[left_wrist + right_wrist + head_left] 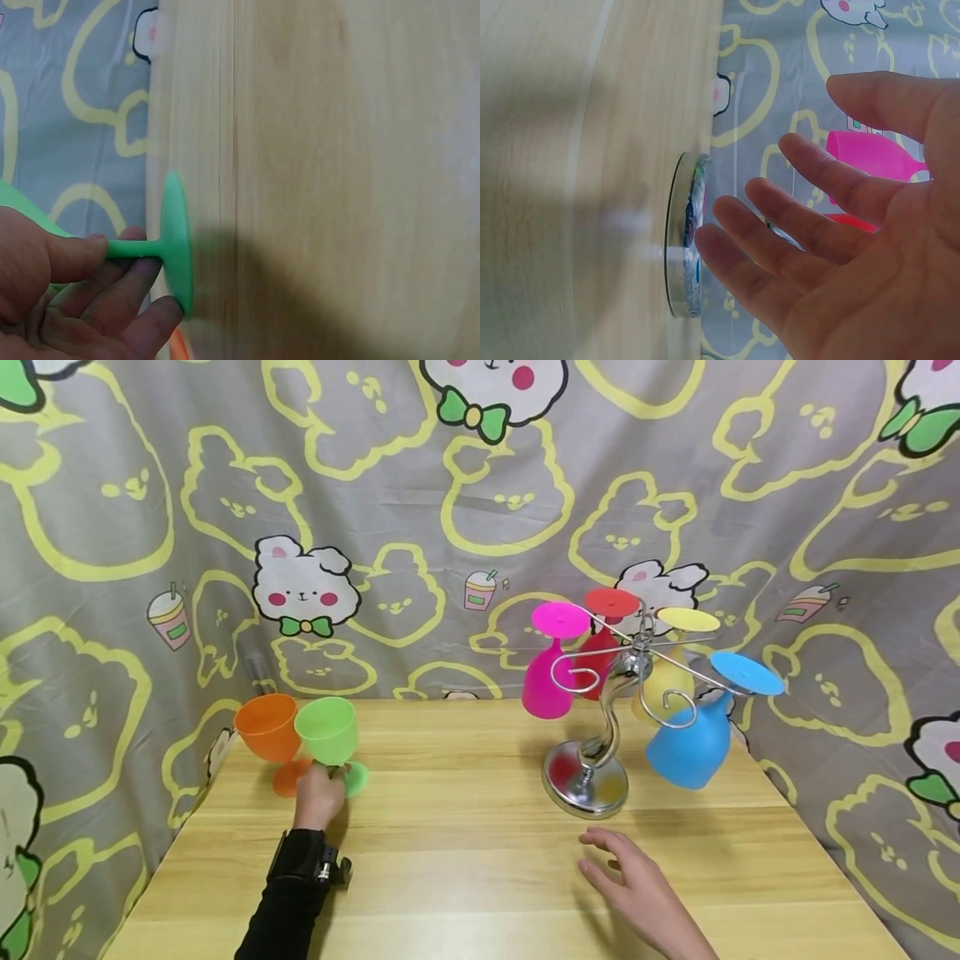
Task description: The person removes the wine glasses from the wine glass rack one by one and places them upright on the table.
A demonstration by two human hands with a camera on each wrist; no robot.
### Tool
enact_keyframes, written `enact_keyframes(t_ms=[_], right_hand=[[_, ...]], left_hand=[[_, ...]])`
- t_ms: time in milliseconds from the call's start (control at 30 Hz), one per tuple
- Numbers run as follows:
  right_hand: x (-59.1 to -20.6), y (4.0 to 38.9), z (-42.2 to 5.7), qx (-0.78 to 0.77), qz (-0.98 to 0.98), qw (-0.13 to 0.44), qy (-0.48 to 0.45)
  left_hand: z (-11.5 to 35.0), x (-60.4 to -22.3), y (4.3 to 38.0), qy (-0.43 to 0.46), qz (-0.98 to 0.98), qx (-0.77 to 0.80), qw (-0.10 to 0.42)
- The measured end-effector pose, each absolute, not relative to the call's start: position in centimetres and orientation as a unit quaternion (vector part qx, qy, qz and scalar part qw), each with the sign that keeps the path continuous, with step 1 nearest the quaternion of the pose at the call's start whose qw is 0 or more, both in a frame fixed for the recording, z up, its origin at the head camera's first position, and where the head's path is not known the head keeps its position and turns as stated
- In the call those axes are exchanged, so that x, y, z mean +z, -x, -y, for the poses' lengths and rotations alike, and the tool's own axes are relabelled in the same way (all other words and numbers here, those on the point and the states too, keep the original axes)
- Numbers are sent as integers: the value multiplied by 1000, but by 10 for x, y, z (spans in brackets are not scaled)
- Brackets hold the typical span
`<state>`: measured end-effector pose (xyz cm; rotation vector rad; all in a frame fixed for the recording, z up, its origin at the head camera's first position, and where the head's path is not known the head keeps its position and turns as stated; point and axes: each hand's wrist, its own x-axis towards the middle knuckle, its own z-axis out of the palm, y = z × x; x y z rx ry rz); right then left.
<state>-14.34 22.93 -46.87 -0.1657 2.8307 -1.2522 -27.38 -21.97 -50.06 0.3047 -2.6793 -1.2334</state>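
Note:
On the left side of the table, my left hand [320, 795] pinches the stem of a green goblet [327, 729] between thumb and fingers. Its round green foot [177, 244] shows close over the wood in the left wrist view. Just left of it an orange goblet [267, 727] stands upright. My right hand [637, 885] hovers in front of the metal goblet rack [615, 710], fingers spread and holding nothing. From the rack's arms hang upside-down goblets: magenta [549, 681], red [611, 602], yellow [687, 620] and blue [692, 747].
The rack stands on a round chrome base [586, 789] at the right of the wooden table [450, 827]. Curled wire ends stick out from its top. A patterned grey curtain [405, 527] encloses the table's back and sides.

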Motion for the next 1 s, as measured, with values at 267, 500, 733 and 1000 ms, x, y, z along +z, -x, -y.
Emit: enact_keyframes(t_ms=[267,500,733,1000], right_hand=[[-470,143,-230,-401,-914,25,46],[-469,143,-230,-403,-914,22,47],[-467,144,-228,-401,-914,19,51],[-466,141,-226,-402,-914,12,55]], left_hand=[[223,-501,276,-105,901,-411,89],[223,-499,277,-111,902,-410,79],[231,-504,272,-110,887,-442,74],[227,-494,246,-127,873,-470,25]])
